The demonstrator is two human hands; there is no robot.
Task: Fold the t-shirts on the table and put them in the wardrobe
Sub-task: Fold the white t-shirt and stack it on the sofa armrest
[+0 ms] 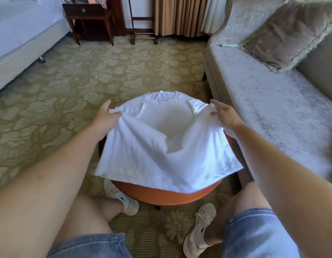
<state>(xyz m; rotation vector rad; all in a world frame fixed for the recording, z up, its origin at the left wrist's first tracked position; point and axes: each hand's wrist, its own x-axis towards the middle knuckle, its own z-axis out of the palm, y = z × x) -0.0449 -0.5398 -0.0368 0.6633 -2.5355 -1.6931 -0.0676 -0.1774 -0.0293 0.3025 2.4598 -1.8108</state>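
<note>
A white t-shirt lies face up on a small round wooden surface, collar at the far side and hem hanging over the near edge toward the person's knees. Both short sleeves are turned in over the chest, so the fold appears to be under way rather than finished.

The left hand grips a bunch of cloth at the shirt's left side, just below the sleeve; the fabric fans out in creases from that pinch. The right hand is at the matching spot on the other side with fingers spread and straight, not clenched (it is motion-blurred, so whether the thumb catches the edge is unclear). Holding both side seams at the same height probably serves to bring the sides inward evenly — the surface is narrower than the shirt.

No wardrobe is in view. The only container visible is the dark nightstand across the carpet — its drawer is closed, its contents hidden.
</note>
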